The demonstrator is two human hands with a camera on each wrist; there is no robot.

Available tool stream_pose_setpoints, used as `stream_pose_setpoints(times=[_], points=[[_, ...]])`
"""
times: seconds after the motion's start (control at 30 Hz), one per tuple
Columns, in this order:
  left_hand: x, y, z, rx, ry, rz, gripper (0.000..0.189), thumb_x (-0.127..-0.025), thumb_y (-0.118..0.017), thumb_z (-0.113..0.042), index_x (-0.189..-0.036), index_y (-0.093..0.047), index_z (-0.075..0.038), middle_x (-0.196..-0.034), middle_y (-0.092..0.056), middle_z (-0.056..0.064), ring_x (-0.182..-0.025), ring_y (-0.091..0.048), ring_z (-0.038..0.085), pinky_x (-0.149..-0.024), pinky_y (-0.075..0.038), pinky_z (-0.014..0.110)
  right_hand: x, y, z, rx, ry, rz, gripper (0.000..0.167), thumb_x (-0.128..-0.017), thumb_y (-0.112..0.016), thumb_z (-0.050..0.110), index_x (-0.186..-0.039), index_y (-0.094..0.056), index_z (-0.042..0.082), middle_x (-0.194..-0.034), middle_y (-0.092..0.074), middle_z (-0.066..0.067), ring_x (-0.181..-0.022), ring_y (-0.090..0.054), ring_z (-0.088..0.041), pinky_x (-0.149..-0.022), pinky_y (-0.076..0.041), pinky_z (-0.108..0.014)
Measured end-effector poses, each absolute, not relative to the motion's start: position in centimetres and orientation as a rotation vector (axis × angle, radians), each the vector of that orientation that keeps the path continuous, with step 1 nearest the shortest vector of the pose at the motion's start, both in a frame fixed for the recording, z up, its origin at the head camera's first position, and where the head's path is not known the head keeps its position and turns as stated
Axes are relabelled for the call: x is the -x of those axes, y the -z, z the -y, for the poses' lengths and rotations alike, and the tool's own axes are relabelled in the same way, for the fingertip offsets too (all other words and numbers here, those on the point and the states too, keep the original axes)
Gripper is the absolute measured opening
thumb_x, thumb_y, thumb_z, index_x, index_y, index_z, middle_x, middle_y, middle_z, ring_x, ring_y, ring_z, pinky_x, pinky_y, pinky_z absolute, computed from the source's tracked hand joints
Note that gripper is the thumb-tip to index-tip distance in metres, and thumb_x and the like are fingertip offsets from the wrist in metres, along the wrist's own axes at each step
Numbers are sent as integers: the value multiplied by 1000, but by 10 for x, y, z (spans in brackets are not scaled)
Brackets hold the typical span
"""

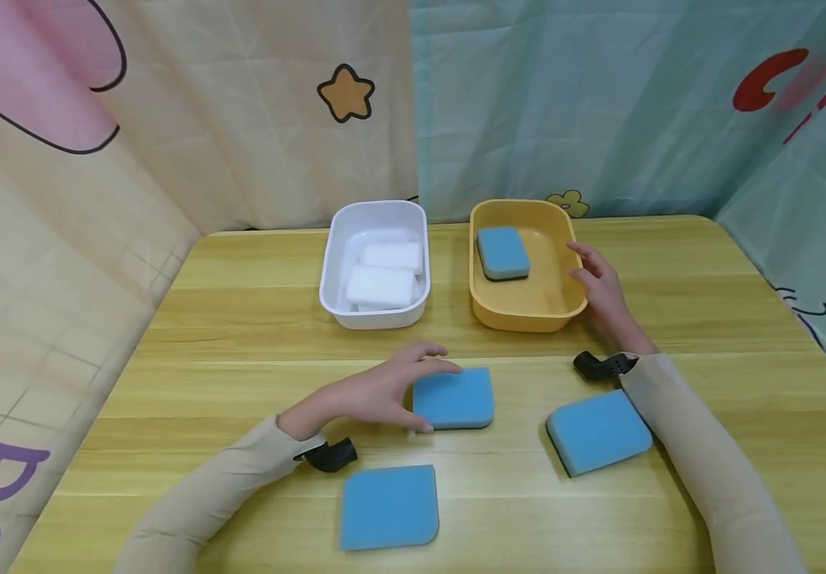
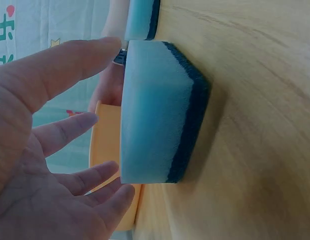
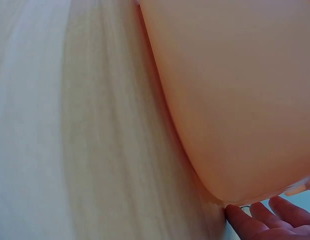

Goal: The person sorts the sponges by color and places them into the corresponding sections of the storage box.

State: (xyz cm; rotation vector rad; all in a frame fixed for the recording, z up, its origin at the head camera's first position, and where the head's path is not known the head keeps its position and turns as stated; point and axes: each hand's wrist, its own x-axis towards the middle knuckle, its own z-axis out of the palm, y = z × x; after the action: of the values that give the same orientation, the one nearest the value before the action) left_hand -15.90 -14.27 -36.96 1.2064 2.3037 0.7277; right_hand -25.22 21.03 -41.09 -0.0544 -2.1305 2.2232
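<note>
My left hand reaches over a blue sponge with a dark scouring layer beneath, its thumb and fingers spread around the sponge's left end. In the left wrist view a gap shows between the fingers and that sponge. My right hand rests against the right side of a yellow bin, thumb and forefinger at its rim. Fingertips lie by the bin's outer wall in the right wrist view. One blue sponge is inside the bin, toward its left.
A white bin with white sponges stands left of the yellow one. Another blue sponge lies near the front, and one more sits beside the right forearm. Printed curtains hang behind the wooden table.
</note>
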Motion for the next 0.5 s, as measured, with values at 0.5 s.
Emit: stream_pose_setpoints(times=[0.5], points=[[152,376,141,-1163,-663,-2295,70,-78,-76,-31,-138,-43,-21,-151,-24,10,-139,-27,25,-110,-35,42,251,412,-210,28,-2233,2119,46,-96,-40,3,-141,-39,10,-149,-24,-17,-121,-38,-21,-78,-49,-9]])
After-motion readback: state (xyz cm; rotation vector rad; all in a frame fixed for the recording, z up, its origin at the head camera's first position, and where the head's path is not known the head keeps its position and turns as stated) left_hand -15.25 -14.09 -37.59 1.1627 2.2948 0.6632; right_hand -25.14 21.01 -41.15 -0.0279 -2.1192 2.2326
